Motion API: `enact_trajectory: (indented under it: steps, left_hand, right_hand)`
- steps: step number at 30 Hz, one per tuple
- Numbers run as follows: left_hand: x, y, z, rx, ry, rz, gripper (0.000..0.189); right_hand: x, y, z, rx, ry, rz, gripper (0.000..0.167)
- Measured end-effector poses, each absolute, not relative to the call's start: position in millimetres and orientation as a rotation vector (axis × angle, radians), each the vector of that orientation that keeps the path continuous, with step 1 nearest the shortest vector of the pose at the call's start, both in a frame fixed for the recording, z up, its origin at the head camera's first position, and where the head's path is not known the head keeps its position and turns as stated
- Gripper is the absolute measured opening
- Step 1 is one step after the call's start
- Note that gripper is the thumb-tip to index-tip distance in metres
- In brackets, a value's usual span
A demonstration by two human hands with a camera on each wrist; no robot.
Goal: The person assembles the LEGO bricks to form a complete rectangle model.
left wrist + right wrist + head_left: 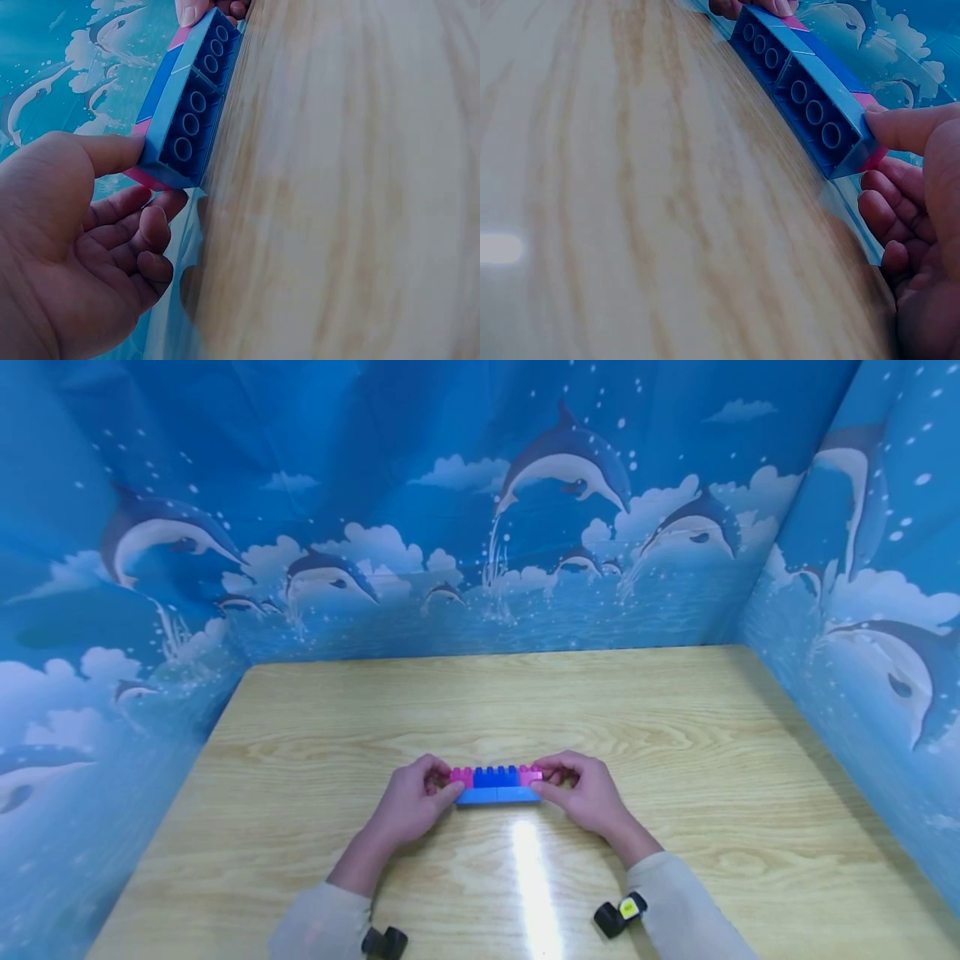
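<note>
A joined row of toy building bricks is held between both hands near the middle of the table. Two light blue bricks (498, 795) lie end to end, with a dark blue brick (496, 777) and a pink brick at each end, left (462, 775) and right (529, 775), on top. The left hand (413, 795) pinches the left end between thumb and fingers. At the right end the right hand (588, 789) grips likewise. Both wrist views show the hollow underside (196, 124) with round tubes, so the row is tilted. Pink studs face away from the wrists.
The wooden table (360, 710) has a bright light reflection in front of the bricks. A blue dolphin-printed curtain (420, 510) stands along the back and sides. Black wrist devices (619, 914) sit at the light sleeves (678, 902).
</note>
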State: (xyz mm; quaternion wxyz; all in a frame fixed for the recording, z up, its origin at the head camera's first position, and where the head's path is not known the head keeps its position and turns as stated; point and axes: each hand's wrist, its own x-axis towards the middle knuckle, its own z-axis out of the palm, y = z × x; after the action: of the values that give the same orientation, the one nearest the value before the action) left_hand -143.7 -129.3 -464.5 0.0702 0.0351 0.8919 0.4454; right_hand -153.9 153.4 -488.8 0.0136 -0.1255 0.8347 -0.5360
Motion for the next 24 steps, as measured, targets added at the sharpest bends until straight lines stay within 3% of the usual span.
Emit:
enact_trajectory:
  steps: [24]
  left_hand:
    - [-144.9, -119.4, -472.6, 0.029, 2.730, 1.369, 0.025]
  right_hand:
    - [-158.2, 150.7, -494.9, -0.244, 2.726, -1.612, 0.017]
